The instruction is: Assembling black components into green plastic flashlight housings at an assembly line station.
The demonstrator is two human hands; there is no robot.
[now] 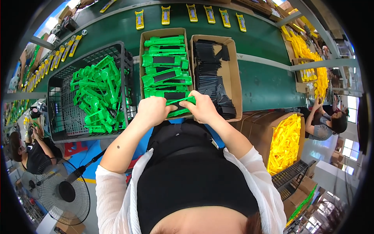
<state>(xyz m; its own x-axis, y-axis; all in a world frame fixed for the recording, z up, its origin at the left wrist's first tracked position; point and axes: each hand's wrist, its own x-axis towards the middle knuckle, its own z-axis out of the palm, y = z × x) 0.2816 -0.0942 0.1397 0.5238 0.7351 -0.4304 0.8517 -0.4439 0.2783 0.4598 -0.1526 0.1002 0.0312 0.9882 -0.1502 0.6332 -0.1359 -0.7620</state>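
Just above the near edge of a cardboard box (143, 50), both my hands are closed on one green plastic part (189, 100) with a black piece on its face. My left hand (153, 110) grips its left end, and my right hand (203, 107) holds the right end with the thumb over the face. Fingers hide much of the part. Inside the box lie several green parts (161, 60), stacked crosswise, some with black panels showing. Beside it on the right, an open carton (228, 82) holds many thin black pieces (206, 58).
To the left stands a black crate (58, 134) heaped with loose green parts (97, 91). Yellow devices (165, 15) stand along the green bench (265, 85). A big carton (253, 134) of yellow parts (286, 142) is at right. A fan (66, 191) stands lower left. Co-workers (325, 119) sit on both sides.
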